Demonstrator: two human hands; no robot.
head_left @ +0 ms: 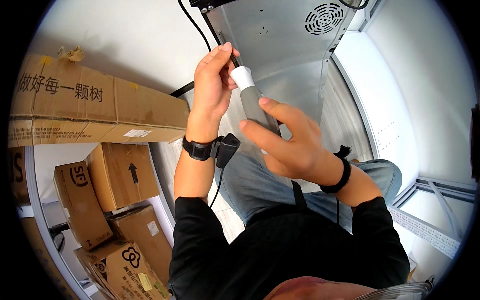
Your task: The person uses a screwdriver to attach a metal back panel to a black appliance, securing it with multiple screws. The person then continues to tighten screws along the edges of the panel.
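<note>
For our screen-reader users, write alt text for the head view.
A person's right hand holds a grey-and-white screwdriver-like tool by its handle while the left hand pinches its dark shaft, near a metal panel. Cardboard boxes sit at left.

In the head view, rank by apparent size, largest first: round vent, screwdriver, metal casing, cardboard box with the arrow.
1. Metal casing
2. Cardboard box with the arrow
3. Screwdriver
4. Round vent

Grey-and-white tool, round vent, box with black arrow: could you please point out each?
Grey-and-white tool (pixel 254 102), head view: its grey handle.
Round vent (pixel 324 19), head view: middle of its slots.
Box with black arrow (pixel 124 175), head view: the arrow-marked side.
</note>
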